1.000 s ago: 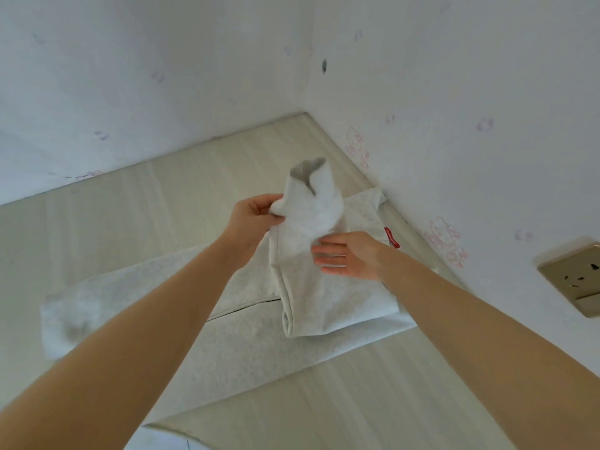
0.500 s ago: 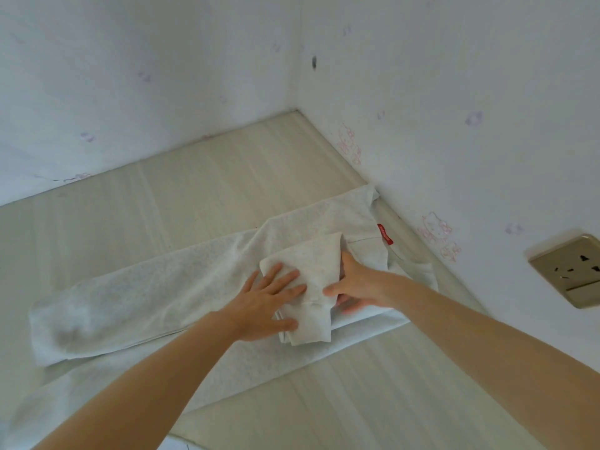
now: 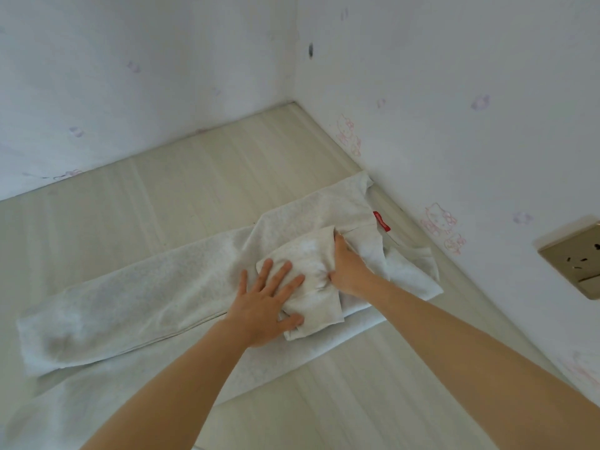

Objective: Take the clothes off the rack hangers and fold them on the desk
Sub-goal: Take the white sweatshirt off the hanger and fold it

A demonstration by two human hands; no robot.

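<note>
Desk bears grey garment; left hand presses flat, right hand grips fold.

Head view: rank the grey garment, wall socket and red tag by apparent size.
1. grey garment, by far the largest.
2. wall socket, partly cut off at the frame edge.
3. red tag, smallest.

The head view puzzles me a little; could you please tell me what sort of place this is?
Probably a home bedroom or a child's room. A pale wooden desk sits in a corner, the white wall bears cartoon cat drawings and a socket, and two hands fold a grey garment.
</note>
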